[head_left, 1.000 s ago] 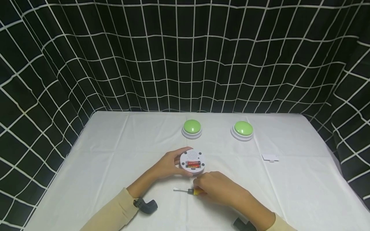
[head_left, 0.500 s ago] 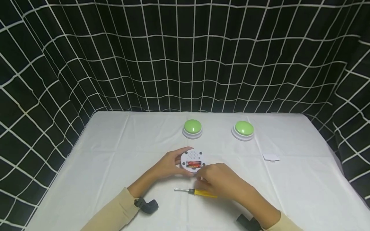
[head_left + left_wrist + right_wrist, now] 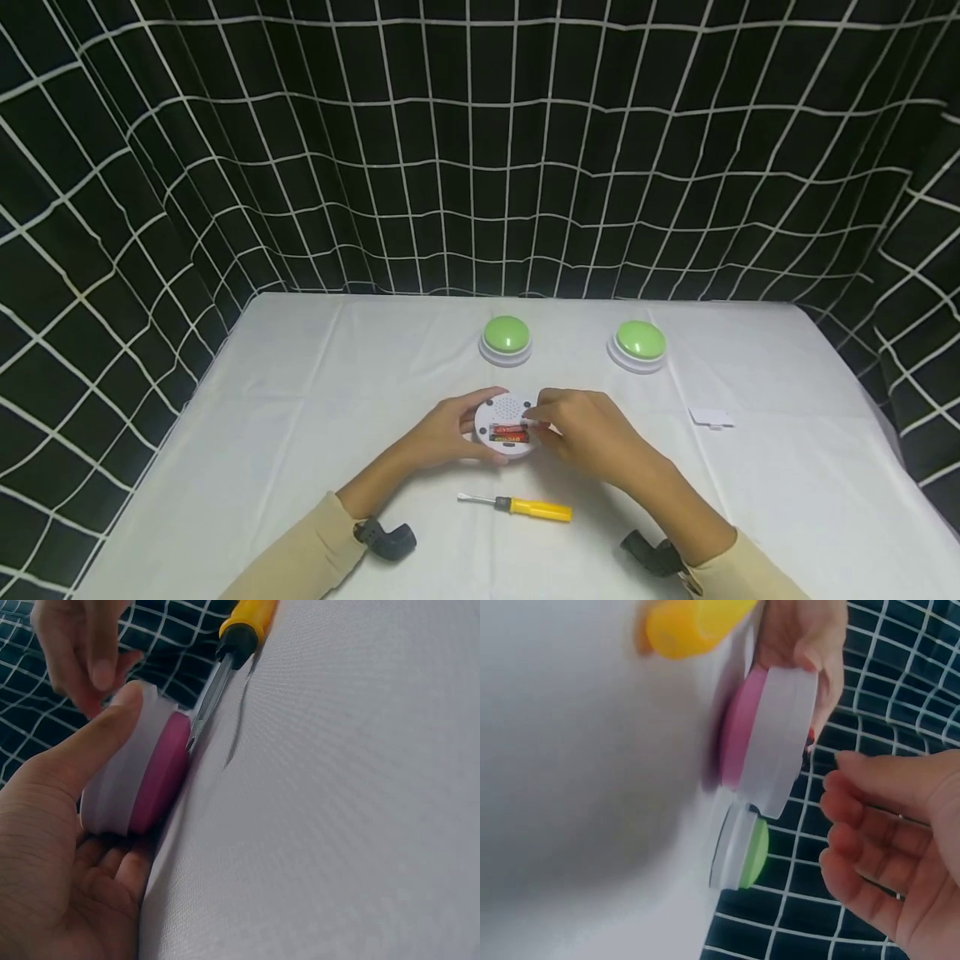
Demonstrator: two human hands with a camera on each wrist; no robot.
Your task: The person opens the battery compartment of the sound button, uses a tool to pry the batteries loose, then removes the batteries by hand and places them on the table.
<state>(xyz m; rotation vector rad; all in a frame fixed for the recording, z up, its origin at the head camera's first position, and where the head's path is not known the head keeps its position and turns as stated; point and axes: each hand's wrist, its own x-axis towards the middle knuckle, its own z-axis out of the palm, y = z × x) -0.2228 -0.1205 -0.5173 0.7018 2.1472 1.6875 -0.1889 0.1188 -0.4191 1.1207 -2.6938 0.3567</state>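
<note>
My left hand (image 3: pixel 448 432) grips a round push button (image 3: pixel 504 406) by its side, thumb at the near edge. The button is upside down: its white base with speaker holes faces up, and its pink dome (image 3: pixel 160 776) faces the table. Red batteries (image 3: pixel 508 434) sit in the uncovered compartment. Close over the base's right side is my right hand (image 3: pixel 588 427), fingers loosely bent and holding nothing in the right wrist view. A yellow-handled screwdriver (image 3: pixel 536 508) lies on the cloth nearer me, its metal tip pointing left.
Two green-domed push buttons, one behind the held one (image 3: pixel 506 337) and one farther right (image 3: pixel 639 343), stand upright at the back. A small white battery cover (image 3: pixel 711 418) lies on the right. Black netted cloth rises behind the white-covered table (image 3: pixel 360 350).
My right hand has let go of the screwdriver, leaving it on the table, and has moved forward to the battery compartment. The left hand keeps its grip on the button.
</note>
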